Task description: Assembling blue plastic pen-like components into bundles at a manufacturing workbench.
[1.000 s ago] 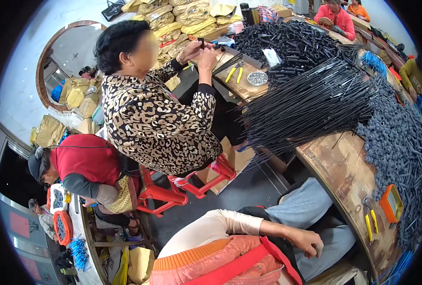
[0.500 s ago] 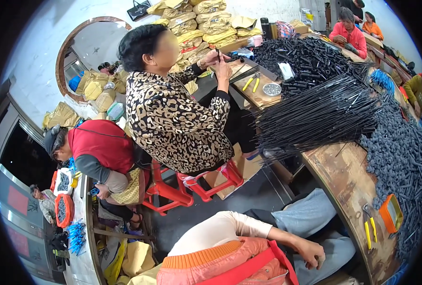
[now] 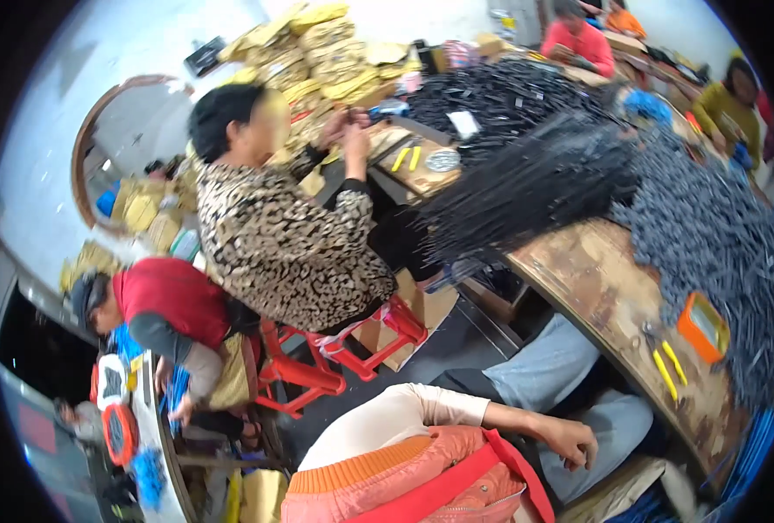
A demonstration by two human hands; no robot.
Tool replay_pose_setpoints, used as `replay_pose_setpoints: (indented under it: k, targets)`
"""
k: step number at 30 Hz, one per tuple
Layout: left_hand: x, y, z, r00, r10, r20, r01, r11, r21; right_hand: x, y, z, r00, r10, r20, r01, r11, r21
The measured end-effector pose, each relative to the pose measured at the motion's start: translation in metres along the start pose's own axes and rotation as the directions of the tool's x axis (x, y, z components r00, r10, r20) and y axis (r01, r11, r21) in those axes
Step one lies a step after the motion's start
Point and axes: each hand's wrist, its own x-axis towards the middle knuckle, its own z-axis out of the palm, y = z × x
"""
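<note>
My left hand (image 3: 571, 443) hangs loosely over my jeans (image 3: 615, 427), fingers slightly curled and apart, with nothing visible in it. The arm has a pale sleeve and comes out of an orange-pink vest (image 3: 404, 475). My right hand is out of view. To the right of my legs is the worn wooden table (image 3: 596, 266). On it, nearest to my hand, lie yellow-handled pliers (image 3: 668, 370). Beside them stands an orange rectangular container (image 3: 702, 327), against a large heap of small grey plastic parts (image 3: 709, 209).
A bundle of long thin black rods (image 3: 526, 187) lies across the table, before a pile of black parts (image 3: 509, 96). A person in a leopard-print jacket (image 3: 273, 235) sits on red stools (image 3: 304, 375). Another in a red vest (image 3: 165, 301) bends over a side table with blue strips.
My view has swung, so the table and seated people appear further left. The red-vested person's hand now has blue strips at it. My left hand stays over my lap.
</note>
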Motion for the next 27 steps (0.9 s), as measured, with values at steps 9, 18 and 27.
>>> replay_pose_setpoints:
  k: [9,18,27]
  targets:
    - [0.068,0.07,0.026,0.827,0.546,0.134,-0.516,0.643,0.566,-0.087,-0.116,0.028,0.838,-0.322,-0.442,0.235,0.942,-0.241]
    - [0.102,-0.007,0.075,0.719,0.267,0.642,-0.692,0.372,0.619,-0.178,-0.134,0.148,0.757,-0.519,-0.398,0.297,0.815,-0.498]
    - [0.093,0.033,0.064,0.752,0.493,0.437,-0.653,0.468,0.596,-0.068,-0.129,0.077,0.8,-0.217,-0.56,0.088,0.965,-0.249]
